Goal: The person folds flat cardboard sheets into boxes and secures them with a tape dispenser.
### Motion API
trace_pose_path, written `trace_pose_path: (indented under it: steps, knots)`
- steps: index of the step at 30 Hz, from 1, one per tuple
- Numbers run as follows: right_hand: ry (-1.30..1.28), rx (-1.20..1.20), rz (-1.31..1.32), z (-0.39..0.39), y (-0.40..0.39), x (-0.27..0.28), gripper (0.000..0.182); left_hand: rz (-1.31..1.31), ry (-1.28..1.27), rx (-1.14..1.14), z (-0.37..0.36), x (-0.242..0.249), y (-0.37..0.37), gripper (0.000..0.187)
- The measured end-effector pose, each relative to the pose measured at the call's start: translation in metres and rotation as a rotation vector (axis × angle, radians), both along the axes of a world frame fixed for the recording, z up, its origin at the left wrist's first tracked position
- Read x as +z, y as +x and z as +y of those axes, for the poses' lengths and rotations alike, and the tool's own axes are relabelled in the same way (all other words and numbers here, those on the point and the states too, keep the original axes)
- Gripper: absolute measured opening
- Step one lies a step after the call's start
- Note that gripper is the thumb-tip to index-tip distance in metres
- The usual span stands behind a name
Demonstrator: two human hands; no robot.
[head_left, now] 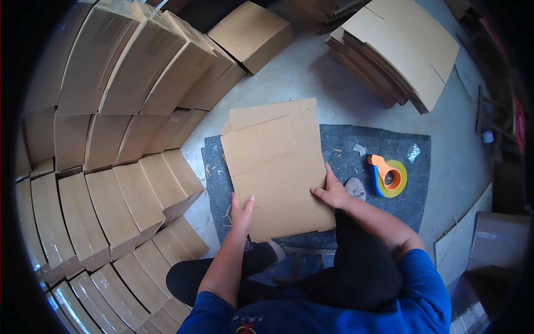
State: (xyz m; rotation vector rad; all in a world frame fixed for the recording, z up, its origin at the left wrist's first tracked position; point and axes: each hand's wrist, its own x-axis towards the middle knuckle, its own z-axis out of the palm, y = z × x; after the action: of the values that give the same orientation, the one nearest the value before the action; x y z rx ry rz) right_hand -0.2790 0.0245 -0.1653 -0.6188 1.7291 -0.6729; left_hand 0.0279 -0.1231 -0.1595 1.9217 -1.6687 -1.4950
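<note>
A flattened cardboard box [278, 172] lies in front of me, over a stack of other flat cardboard pieces [272, 114] whose far edges stick out beyond it. My left hand [242, 216] grips its left edge near the close corner, thumb on top. On the opposite edge, my right hand [334, 193] holds the same box, also with the thumb on its upper face. The fingers under the cardboard are hidden. To the right of my right hand, an orange and blue tape dispenser [380, 167] with a yellowish tape roll [401, 185] rests on a dark mat [356, 139].
Stacked closed cardboard boxes [128, 195] form a wall on the left. One closed box [251, 33] stands at the back. A tall pile of flattened cardboard [406, 44] is at the back right. Clear plastic scraps [413, 152] lie on the mat. Wrapped packages [498, 239] sit far right.
</note>
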Motion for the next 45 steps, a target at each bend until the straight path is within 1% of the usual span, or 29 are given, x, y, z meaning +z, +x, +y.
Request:
trace_pose_path:
  steps: [1,2,4,5,7,8,10,12,14,15,16,18,19,21,22,23,26,27,28,30,32,33,35,37,39,42,43,44,45]
  knots:
    - [-0.016,-0.004,0.048,-0.007,-0.003,0.006,0.104,-0.010,-0.145,-0.098,-0.006,0.002,-0.003,0.066]
    - [-0.027,-0.005,0.096,-0.011,-0.004,0.008,0.104,-0.019,-0.140,-0.087,-0.014,0.004,-0.004,0.066]
    - [-0.089,-0.019,0.070,-0.019,-0.004,0.001,0.102,0.192,0.115,0.095,-0.036,0.022,-0.025,0.063]
    - [-0.088,-0.084,-0.022,-0.023,-0.004,0.003,0.100,0.191,0.119,0.106,-0.046,0.019,-0.027,0.063]
    - [-0.089,-0.235,-0.192,-0.028,0.001,0.003,0.096,0.255,0.372,0.158,-0.059,0.010,-0.025,0.058]
    - [-0.085,-0.226,-0.193,-0.029,0.001,0.004,0.096,0.256,0.374,0.168,-0.056,0.006,-0.024,0.058]
    - [-0.177,-0.339,-0.385,-0.031,0.003,0.015,0.096,0.141,0.239,0.135,-0.039,-0.003,-0.024,0.055]
    - [-0.144,-0.327,-0.368,-0.030,0.004,0.013,0.098,0.049,0.174,0.147,-0.010,-0.008,-0.017,0.057]
    - [-0.088,-0.190,-0.321,-0.028,0.006,0.015,0.097,0.029,0.085,0.319,0.013,-0.011,-0.006,0.068]
    - [-0.037,-0.054,-0.105,-0.027,0.015,0.006,0.099,-0.039,0.116,0.344,0.019,-0.004,-0.003,0.075]
    - [-0.027,-0.046,-0.109,-0.019,0.016,0.000,0.099,-0.044,0.125,0.352,0.025,-0.010,0.005,0.075]
    - [0.017,0.263,0.363,-0.009,0.016,0.005,0.103,-0.170,0.120,0.305,0.037,-0.020,0.020,0.079]
    - [0.128,0.341,0.369,-0.009,0.013,0.016,0.107,-0.165,0.117,0.319,0.041,-0.017,0.019,0.079]
    - [0.181,0.446,0.372,-0.010,0.009,0.043,0.108,-0.382,0.006,0.163,0.052,-0.007,0.013,0.081]
    - [0.242,0.537,0.370,-0.011,0.007,0.055,0.108,-0.392,0.003,0.215,0.055,0.004,0.008,0.070]
    - [0.240,0.567,0.359,-0.012,0.004,0.064,0.109,-0.386,-0.005,0.227,0.056,0.017,0.006,0.070]
    - [0.203,0.662,0.318,-0.011,-0.012,0.050,0.108,0.028,0.065,0.330,0.050,0.061,0.010,0.042]
    - [0.220,0.723,0.321,-0.014,-0.021,0.050,0.099,0.128,0.090,0.320,0.047,0.065,0.021,0.034]
    - [0.236,0.818,0.303,-0.021,-0.028,0.070,0.093,0.179,0.105,0.315,0.044,0.102,0.011,0.036]
    - [0.184,0.991,0.391,-0.031,-0.039,0.109,0.079,0.304,-0.101,0.207,0.048,0.136,0.008,0.039]
    - [0.112,0.978,0.490,-0.045,-0.037,0.164,0.076,0.420,-0.220,0.129,0.059,0.191,-0.003,0.045]
    - [-0.065,0.946,0.570,-0.047,-0.031,0.190,0.069,0.464,-0.247,0.094,0.068,0.216,-0.006,0.047]
    - [-0.124,0.799,0.448,-0.059,-0.005,0.261,0.063,0.469,-0.356,-0.032,0.086,0.236,-0.009,0.055]
    - [-0.170,0.775,0.369,-0.065,0.027,0.306,0.053,0.462,-0.366,-0.111,0.102,0.231,-0.017,0.059]
    - [-0.139,0.738,0.429,-0.065,0.056,0.313,0.054,0.728,-0.118,-0.056,0.113,0.215,-0.028,0.064]
    - [-0.043,0.729,0.515,-0.059,0.080,0.297,0.061,0.919,0.103,-0.017,0.123,0.221,-0.038,0.067]
    - [-0.056,0.624,0.380,-0.055,0.079,0.275,0.064,0.946,0.131,0.005,0.125,0.217,-0.039,0.066]
    - [-0.051,0.624,0.398,-0.048,0.079,0.268,0.064,0.967,0.117,0.011,0.123,0.214,-0.036,0.062]
    - [-0.095,0.465,0.234,-0.040,0.081,0.263,0.065,0.988,0.173,0.036,0.121,0.215,-0.033,0.060]
